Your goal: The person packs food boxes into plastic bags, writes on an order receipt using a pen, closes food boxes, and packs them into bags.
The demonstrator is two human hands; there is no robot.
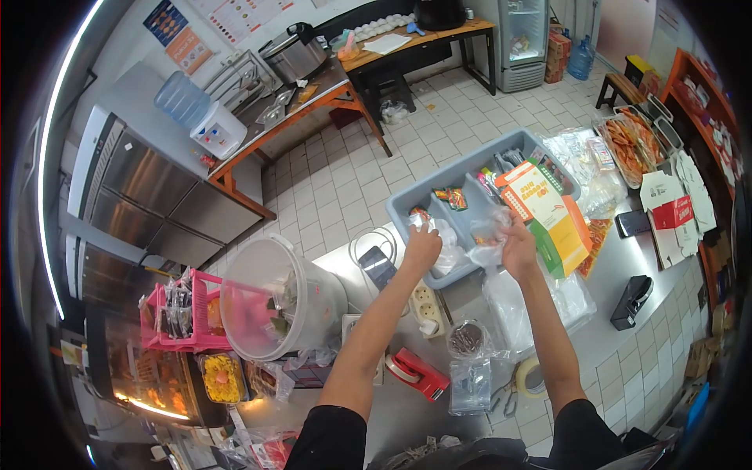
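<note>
Over the left compartment of a blue-grey divided tray (406, 197), my left hand (423, 244) reaches down with its fingers pressed together at a small orange packet (419, 213) and clear plastic. My right hand (518, 244) grips a clear plastic bag (491, 230) over the tray's near side; something orange shows inside it. Orange and green sachets (450, 198) lie in the compartment beyond. An orange, white and green cardboard box (544, 205) leans on the tray's right part. Clear plastic bags (513, 309) lie on the metal table below my right hand.
Around the tray are a phone (378, 266), a power strip (427, 308), a red tape dispenser (417, 374), a tape roll (530, 377), scissors (511, 403) and a black device (631, 302). A large clear tub (321, 298) and pink basket (176, 315) stand left.
</note>
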